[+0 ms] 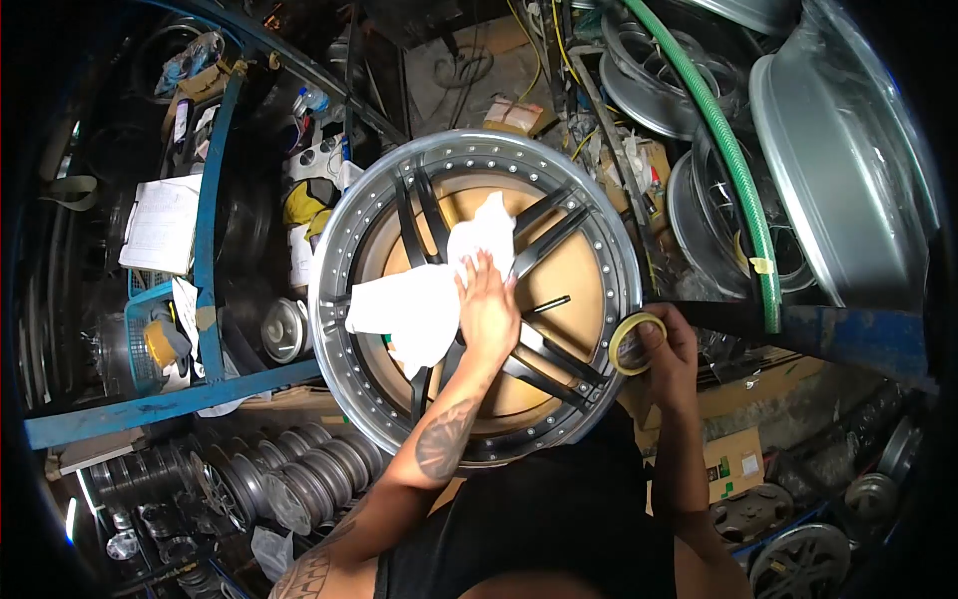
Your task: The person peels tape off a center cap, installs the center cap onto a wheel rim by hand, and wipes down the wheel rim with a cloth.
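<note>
At the far left, white printed papers (162,225) lay beside an upright blue-painted metal post (208,240), perhaps put there to be read within reach. Below them, a light-blue plastic basket (138,329) held small items, its walls presumably keeping them from scattering. Lower and farther right, silver metal wheels (304,469) were stacked in line, nearly touching, probably to save room. At the centre, a large round wheel with a polished silver rim and black spokes (334,240) lay face up just in front of the person, likely so that every spoke could be reached. Crumpled white sheeting (399,304), whether paper or cloth and whether 1 piece or 2 I could not tell, covered the hub and some spokes. The left hand (489,309) rested flat on it, fingers extended and clasping nothing, seemingly to pin it down. By the wheel's right edge, the right hand (676,351) grasped a ring-shaped roll of pale yellow tape (616,344), apparently to keep it handy. Beyond, a green ribbed hose (735,160) ran downward past a broad silver metal rim (838,180) at the far right.
</note>
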